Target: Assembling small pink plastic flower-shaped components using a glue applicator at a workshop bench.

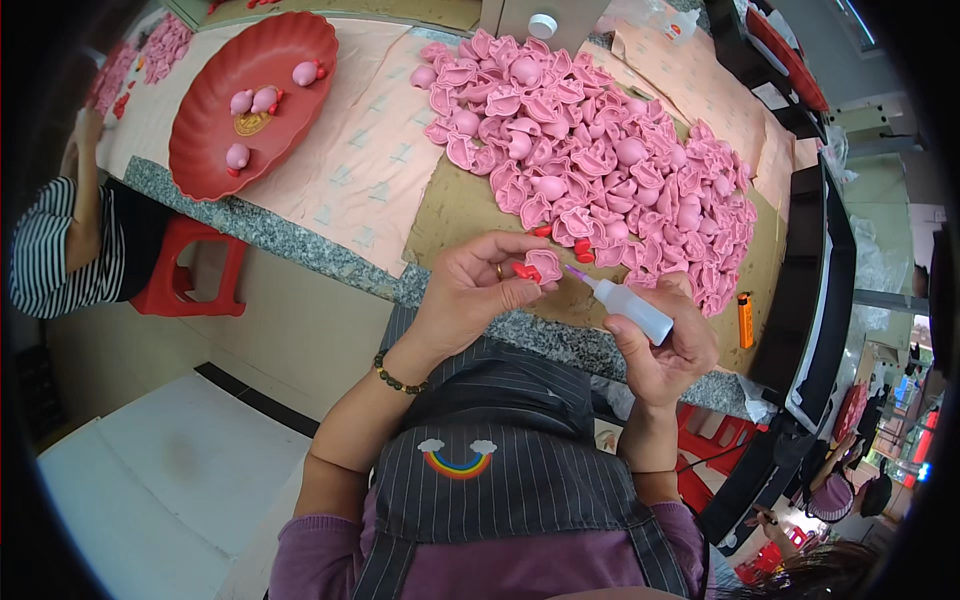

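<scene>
My left hand [478,285] pinches a pink half shell [545,265] with a small red piece [524,271] against it, just over the table's stone edge. A small white glue bottle [632,309] sits in my right hand [668,345], and its purple nozzle tip points at the shell, almost touching it. Right behind both hands lies a big heap of pink shells [600,160] on brown cardboard [455,210]. A few loose red pieces [582,250] rest at the near edge of the heap.
A red scalloped tray [210,140] at the back left holds finished pink figures [262,100]. An orange lighter [746,320] lies to the right. A white-capped bottle [542,25] stands behind the heap. A person in a striped top [55,260] sits at the left near a red stool [190,270].
</scene>
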Tool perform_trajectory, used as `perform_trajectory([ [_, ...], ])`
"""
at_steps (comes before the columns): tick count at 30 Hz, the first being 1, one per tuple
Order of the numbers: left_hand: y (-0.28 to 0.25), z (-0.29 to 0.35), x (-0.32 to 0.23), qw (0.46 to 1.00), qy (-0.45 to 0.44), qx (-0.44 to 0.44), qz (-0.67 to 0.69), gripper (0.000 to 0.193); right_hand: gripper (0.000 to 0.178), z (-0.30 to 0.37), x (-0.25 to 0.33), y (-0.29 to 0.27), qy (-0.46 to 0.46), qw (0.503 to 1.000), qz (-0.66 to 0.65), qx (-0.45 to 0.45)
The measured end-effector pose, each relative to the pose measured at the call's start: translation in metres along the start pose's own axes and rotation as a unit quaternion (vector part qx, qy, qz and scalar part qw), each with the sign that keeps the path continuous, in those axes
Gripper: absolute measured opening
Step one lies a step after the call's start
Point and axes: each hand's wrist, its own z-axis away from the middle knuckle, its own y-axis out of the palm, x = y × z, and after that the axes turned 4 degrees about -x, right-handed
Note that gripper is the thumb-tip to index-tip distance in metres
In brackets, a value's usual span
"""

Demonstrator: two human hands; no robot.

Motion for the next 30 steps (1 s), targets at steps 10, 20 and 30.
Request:
perform_trajectory([
  [10, -0.0015, -0.0004, 0.0024, 1.000, 0.008, -0.014, 0.011, 0.038, 0.028, 0.0015, -0.0004, -0.0004, -0.008, 1.000, 0.008, -0.005],
  [20, -0.0012, -0.0005, 0.0038, 1.000, 0.012, -0.022, 0.004, 0.037, 0.031, 0.0012, 0.0021, 0.0010, -0.053, 0.999, -0.008, -0.001],
  [30, -0.0014, -0.0006, 0.0031, 1.000, 0.010, -0.014, -0.002, 0.038, 0.030, 0.0008, 0.0033, 0.0011, -0.052, 0.998, 0.011, 0.016],
])
